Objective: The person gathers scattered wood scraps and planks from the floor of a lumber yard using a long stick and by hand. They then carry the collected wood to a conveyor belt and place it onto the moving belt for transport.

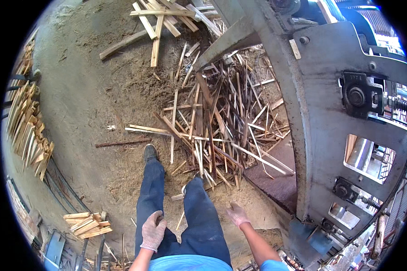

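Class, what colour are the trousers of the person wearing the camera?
Dark blue; the trousers show best in the head view.

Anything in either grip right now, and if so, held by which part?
Nothing visibly held. The left grip is loosely curled before the trousers, its palm hidden; the right grip hangs beside them, over the dusty floor.

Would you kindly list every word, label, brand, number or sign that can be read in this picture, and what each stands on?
None can be read with certainty.
Black bearing block on the grey machine frame: small marks near its top edge, too small and blurred to read.
Blue shirt, gloved left hand and right hand, wood strips: no lettering visible.
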A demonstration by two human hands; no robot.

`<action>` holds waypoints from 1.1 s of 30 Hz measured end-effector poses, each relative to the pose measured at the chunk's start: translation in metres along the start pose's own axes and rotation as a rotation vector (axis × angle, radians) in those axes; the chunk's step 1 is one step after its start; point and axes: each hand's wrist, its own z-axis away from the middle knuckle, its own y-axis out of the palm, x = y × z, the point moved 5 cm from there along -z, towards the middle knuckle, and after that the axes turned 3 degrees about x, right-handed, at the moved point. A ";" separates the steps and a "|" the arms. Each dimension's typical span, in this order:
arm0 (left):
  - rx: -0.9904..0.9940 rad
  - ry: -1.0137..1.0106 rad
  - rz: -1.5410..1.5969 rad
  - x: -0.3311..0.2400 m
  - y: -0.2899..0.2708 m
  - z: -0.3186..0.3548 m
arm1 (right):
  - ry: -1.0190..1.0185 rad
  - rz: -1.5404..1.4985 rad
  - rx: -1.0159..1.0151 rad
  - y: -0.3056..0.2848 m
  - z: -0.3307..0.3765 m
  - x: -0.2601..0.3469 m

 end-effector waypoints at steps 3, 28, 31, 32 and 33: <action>0.041 -0.052 0.076 -0.007 0.002 -0.024 | 0.061 0.053 -0.097 -0.011 -0.015 -0.034; 0.312 1.208 0.190 -0.426 -0.023 0.156 | -0.520 -1.494 -0.142 -0.158 0.207 0.005; 0.155 1.487 -0.092 -0.481 -0.011 0.219 | -0.737 -1.499 -0.074 -0.189 0.270 0.030; 0.067 1.577 -0.192 -0.494 -0.003 0.241 | -0.821 -1.512 -0.048 -0.197 0.291 0.034; -0.021 1.636 -0.280 -0.507 0.009 0.256 | -0.911 -1.517 0.011 -0.204 0.301 0.045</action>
